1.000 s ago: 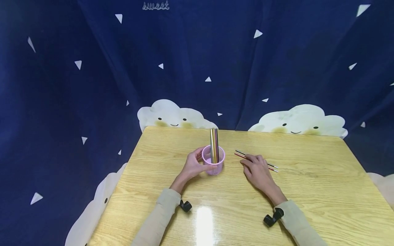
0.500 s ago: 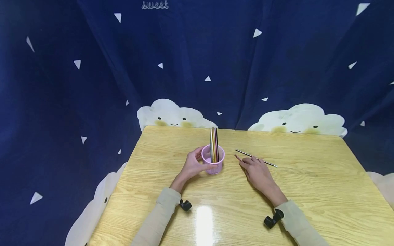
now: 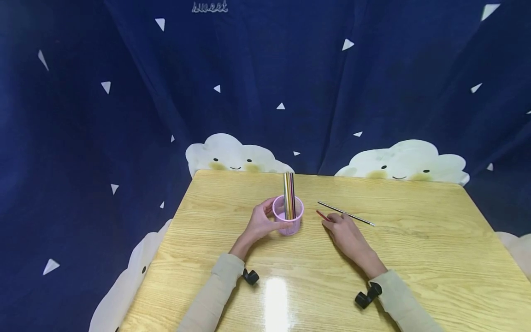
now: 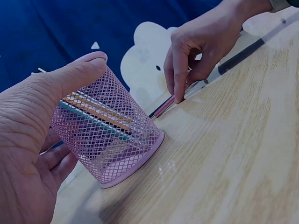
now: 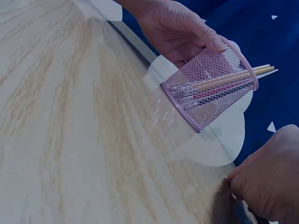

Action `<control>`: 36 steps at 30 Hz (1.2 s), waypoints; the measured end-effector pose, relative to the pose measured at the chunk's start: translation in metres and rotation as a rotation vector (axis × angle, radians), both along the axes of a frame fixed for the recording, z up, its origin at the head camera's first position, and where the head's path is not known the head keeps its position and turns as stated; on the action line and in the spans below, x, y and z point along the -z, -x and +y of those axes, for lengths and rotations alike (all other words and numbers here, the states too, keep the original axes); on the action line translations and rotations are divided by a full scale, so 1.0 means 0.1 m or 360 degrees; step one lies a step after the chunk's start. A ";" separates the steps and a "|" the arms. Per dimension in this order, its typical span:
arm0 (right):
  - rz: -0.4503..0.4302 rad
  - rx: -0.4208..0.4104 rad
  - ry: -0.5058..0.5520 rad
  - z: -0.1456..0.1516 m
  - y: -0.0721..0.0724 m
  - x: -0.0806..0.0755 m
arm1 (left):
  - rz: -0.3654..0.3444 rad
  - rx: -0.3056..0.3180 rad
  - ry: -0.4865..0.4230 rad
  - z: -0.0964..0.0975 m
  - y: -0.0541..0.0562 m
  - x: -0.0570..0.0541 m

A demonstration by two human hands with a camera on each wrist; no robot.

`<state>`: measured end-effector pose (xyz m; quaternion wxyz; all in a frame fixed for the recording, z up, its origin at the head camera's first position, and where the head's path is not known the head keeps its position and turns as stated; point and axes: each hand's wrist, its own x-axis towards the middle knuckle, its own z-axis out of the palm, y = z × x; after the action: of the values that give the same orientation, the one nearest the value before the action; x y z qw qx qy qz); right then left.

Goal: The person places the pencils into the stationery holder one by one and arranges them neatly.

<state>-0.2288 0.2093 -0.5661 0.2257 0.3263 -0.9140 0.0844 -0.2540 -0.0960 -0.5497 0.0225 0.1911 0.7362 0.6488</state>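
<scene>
A pink mesh pencil cup [image 3: 288,228] stands on the table, several pencils [image 3: 289,189] leaning upright in it. My left hand [image 3: 261,223] holds the cup from its left side, thumb along the near side just under the rim in the left wrist view. To the right, my right hand [image 3: 350,236] pinches a red pencil [image 3: 323,215] low over the table; its tip end pokes out past the fingers and its rear part is hidden under the hand. Just beyond the fingers lies a dark pencil [image 3: 360,219] with a pale end.
The light wooden table [image 3: 435,240] ends at a back edge against a dark blue curtain [image 3: 265,69] with white triangles and clouds. Small black cameras sit at the left [image 3: 250,277] and right sleeve cuffs.
My right hand has drawn its fingers together on the red pencil, whose rear end has swung under the hand, away from the dark pencil. The left hand and cup have not moved.
</scene>
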 end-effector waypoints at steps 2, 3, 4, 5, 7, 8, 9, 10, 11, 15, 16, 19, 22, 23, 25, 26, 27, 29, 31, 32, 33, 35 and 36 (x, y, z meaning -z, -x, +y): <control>-0.0042 0.0013 -0.0011 -0.01 0.00 -0.02 | -0.0003 -0.0007 0.0009 0.00 0.00 0.00; -0.0058 0.0015 -0.0011 -0.01 0.00 -0.03 | -0.0006 -0.0007 0.0007 0.00 0.00 0.00; -0.0070 0.0015 -0.0005 -0.01 0.00 -0.03 | -0.0005 -0.0007 0.0006 0.00 0.00 0.00; -0.0082 0.0013 0.0002 -0.01 0.00 -0.03 | -0.0007 -0.0007 0.0005 0.00 0.00 0.00; -0.0095 0.0006 0.0009 0.00 0.01 -0.02 | -0.0005 -0.0001 -0.0004 0.00 0.00 0.00; -0.0093 -0.0003 0.0023 0.01 0.01 -0.02 | -0.0004 0.0002 -0.0006 0.01 0.01 0.00; -0.0091 -0.0013 0.0044 0.01 0.01 -0.02 | -0.0004 0.0003 -0.0008 0.01 0.01 0.00; -0.0090 -0.0024 0.0066 0.02 0.02 -0.02 | -0.0004 0.0000 -0.0003 0.01 0.01 0.00; -0.0090 -0.0037 0.0089 0.01 0.02 -0.03 | -0.0004 0.0000 -0.0005 0.01 0.01 0.01; -0.0086 -0.0116 0.0246 -0.01 0.03 -0.08 | -0.0001 0.0005 -0.0018 0.00 0.01 0.01; -0.0081 -0.0137 0.0292 -0.02 0.04 -0.10 | 0.0001 0.0008 -0.0025 0.00 0.01 0.01; -0.0084 -0.0193 0.0443 -0.06 0.05 -0.18 | 0.0010 0.0012 -0.0027 0.00 0.01 0.01; -0.0096 -0.0221 0.0579 -0.08 0.04 -0.30 | 0.0006 -0.0001 -0.0003 0.00 0.01 0.02; -0.0106 -0.0226 0.0630 -0.09 0.04 -0.34 | 0.0001 -0.0005 0.0007 0.00 0.01 0.02; -0.0117 -0.0217 0.0723 -0.10 0.03 -0.42 | -0.0007 -0.0010 0.0016 0.00 0.00 0.01; -0.0123 -0.0216 0.0766 -0.11 0.03 -0.47 | -0.0009 -0.0012 0.0018 0.00 0.00 0.01; -0.0132 -0.0215 0.0812 -0.11 0.03 -0.50 | -0.0012 -0.0011 0.0016 0.01 0.00 0.01; -0.0150 -0.0219 0.0902 -0.13 0.04 -0.58 | -0.0014 -0.0003 -0.0001 0.01 0.00 0.00; -0.0162 -0.0230 0.0970 -0.15 0.05 -0.66 | -0.0016 0.0008 -0.0021 0.01 0.00 0.00; -0.0169 -0.0240 0.1003 -0.16 0.05 -0.71 | -0.0018 0.0011 -0.0031 0.01 0.00 -0.01; -0.0169 -0.0245 0.1032 -0.17 0.06 -0.75 | -0.0021 0.0017 -0.0044 0.01 0.01 -0.01; -0.0170 -0.0252 0.1078 -0.19 0.07 -0.83 | -0.0024 0.0030 -0.0070 0.01 0.00 -0.01; -0.0169 -0.0252 0.1098 -0.21 0.07 -0.87 | -0.0024 0.0037 -0.0081 0.01 0.01 0.00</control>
<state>-0.2362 0.1887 -0.4795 0.2675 0.2959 -0.8141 0.4221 -0.2545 -0.0949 -0.5494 0.0307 0.1953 0.7170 0.6684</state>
